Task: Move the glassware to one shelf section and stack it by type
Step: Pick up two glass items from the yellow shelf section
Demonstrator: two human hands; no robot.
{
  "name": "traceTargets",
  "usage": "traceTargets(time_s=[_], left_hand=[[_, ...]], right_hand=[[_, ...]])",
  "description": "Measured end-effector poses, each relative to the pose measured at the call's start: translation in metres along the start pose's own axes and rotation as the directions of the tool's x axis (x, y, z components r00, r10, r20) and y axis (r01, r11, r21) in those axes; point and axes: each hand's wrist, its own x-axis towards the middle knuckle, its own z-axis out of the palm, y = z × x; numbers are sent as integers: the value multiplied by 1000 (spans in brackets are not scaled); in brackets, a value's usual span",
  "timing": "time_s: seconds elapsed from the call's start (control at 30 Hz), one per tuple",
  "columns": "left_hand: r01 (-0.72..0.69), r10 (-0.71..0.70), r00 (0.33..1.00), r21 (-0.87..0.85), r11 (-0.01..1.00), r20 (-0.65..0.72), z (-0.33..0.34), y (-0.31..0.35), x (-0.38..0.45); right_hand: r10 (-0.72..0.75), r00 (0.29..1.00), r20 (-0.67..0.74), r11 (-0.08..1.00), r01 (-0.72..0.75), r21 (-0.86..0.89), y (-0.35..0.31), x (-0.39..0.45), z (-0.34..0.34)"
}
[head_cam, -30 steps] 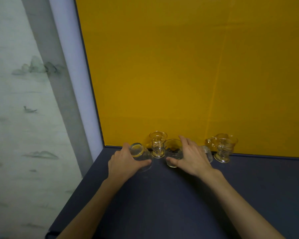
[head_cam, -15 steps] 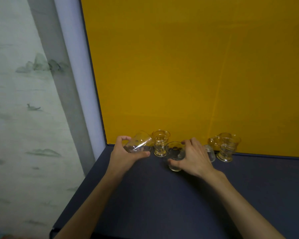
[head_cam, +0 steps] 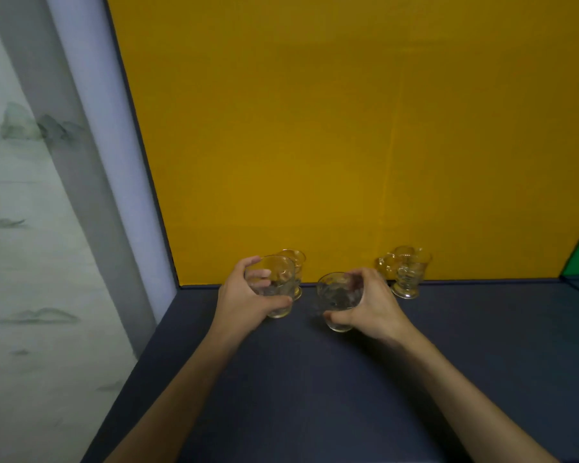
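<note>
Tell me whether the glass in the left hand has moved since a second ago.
Yes. The tumbler in the left hand was tipped and is now upright, in front of the footed glass.

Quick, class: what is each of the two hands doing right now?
Left hand: grips a clear tumbler.
Right hand: grips another clear tumbler.

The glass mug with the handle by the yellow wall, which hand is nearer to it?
Right. The right hand grips a glass just left of the mug; the left hand is farther left.
</note>
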Motion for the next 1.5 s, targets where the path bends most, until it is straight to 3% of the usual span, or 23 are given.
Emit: traceTargets(time_s=[0.3,0.63,0.83,1.13,1.5], left_hand=[[-84,99,977,-86,993,190,53,18,2],[-198,220,880,-94,976,421,153,48,-28],[-223,269,810,-152,963,521,223,70,-61],[-215,287,775,-191,958,564,354,123,-141],[-197,313,749,-255,947,584,523,195,-234]], right_hand=[[141,948,-284,976,-85,200,18,-41,-50],[215,870,-443,977,-197,86,63,-130,-129],[318,761,-566,948,-259,185,101,-179,-184],[348,681,-644,937,-275,216,181,-254,-291],[357,637,-683,931,-302,205,276,-335,-440]])
